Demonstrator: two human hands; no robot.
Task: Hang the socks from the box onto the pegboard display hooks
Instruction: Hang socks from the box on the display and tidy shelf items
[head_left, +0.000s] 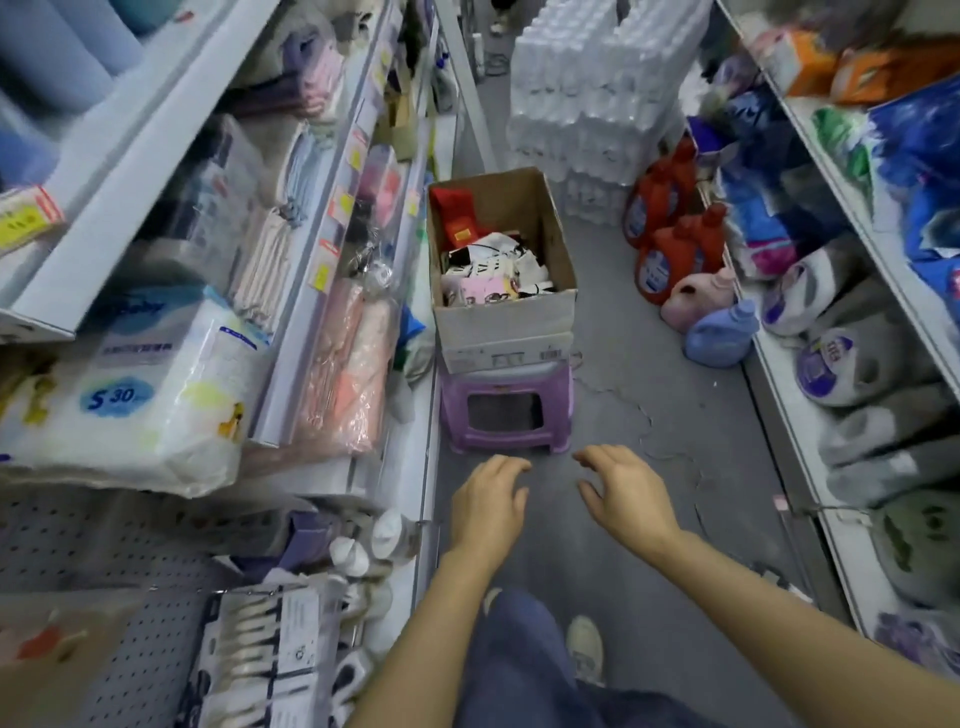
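**Both hands empty, the sock box straight ahead on the stool**

The fingers of the left hand (488, 501) are loosely curved and a little apart, and they hold nothing. The fingers of the right hand (626, 496) are the same, relaxed and slightly spread, with the thumb pointing to the left. Both hands hang above the grey floor (639, 374), side by side, near the body.

The cardboard box (506, 317) lies farther away, directly in front of the fingertips, and it sits on a purple plastic stool (506, 410). Its long axis runs from near to far, along the aisle. The left hand seems a little more in line with the box, but the two hands are almost equally near to it, so I judge that either one can reach in first.

Inside the box the socks (493, 275) lie in a loose pile: soft, flat pairs with paper labels, mostly white, black and pink, and a red pack at the far end. The box walls are stiff and matte, and the top is open.

The pegboard (78, 540) is on the near left, grey, with small holes. I cannot see free hooks clearly.
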